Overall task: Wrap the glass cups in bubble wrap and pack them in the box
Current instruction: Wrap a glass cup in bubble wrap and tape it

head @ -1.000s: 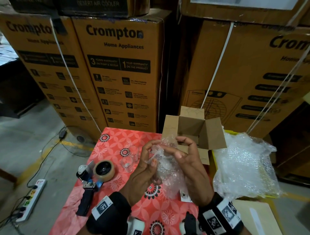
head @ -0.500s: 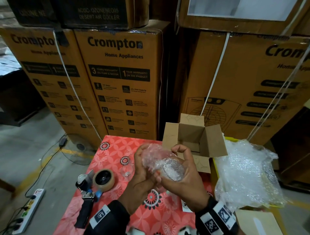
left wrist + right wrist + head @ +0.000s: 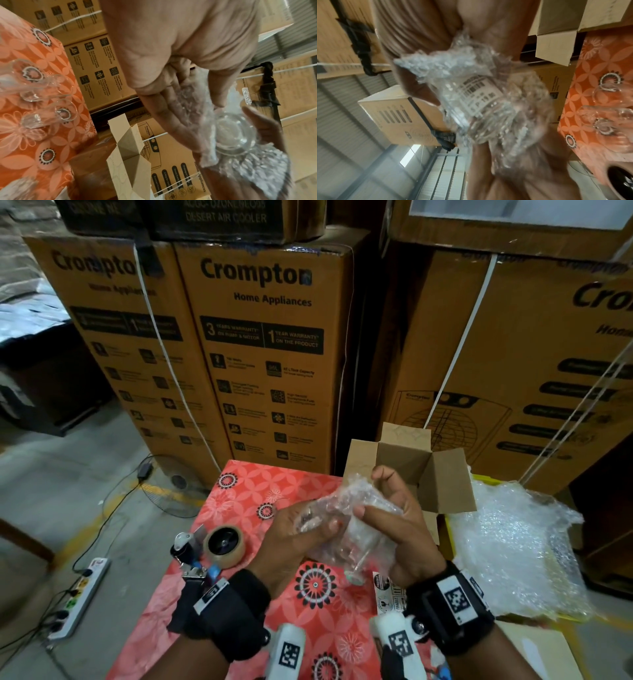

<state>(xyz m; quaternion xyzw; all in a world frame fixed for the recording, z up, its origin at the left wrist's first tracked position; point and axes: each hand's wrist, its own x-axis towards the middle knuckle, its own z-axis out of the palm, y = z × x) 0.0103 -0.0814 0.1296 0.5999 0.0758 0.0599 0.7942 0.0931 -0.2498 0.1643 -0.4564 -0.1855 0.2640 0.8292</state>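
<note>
Both hands hold a glass cup (image 3: pixel 356 537) (image 3: pixel 481 108) rolled in bubble wrap (image 3: pixel 356 501) above the red flowered table (image 3: pixel 318 587). My left hand (image 3: pixel 305 525) grips the bundle's left end, fingers curled over it. My right hand (image 3: pixel 394 515) grips the right side, thumb pressing the wrap and fingers curled over the top. The cup's thick base (image 3: pixel 235 134) shows through the wrap, and a white label (image 3: pixel 481 97) is on its side. The small open cardboard box (image 3: pixel 411 467) stands just behind the hands. Two bare glass cups (image 3: pixel 46 86) (image 3: pixel 49 115) lie on the table.
A tape dispenser (image 3: pixel 219 546) with a brown roll lies at the table's left. A pile of bubble wrap (image 3: pixel 513 542) sits to the right. Tall printed cartons (image 3: pixel 260 354) stand close behind the table. A power strip (image 3: pixel 78 594) and cables lie on the floor at left.
The hands have turned the bundle and folded more wrap over it. The cup's open end, facing up half a second ago, is now covered, and the right fingers have moved on top.
</note>
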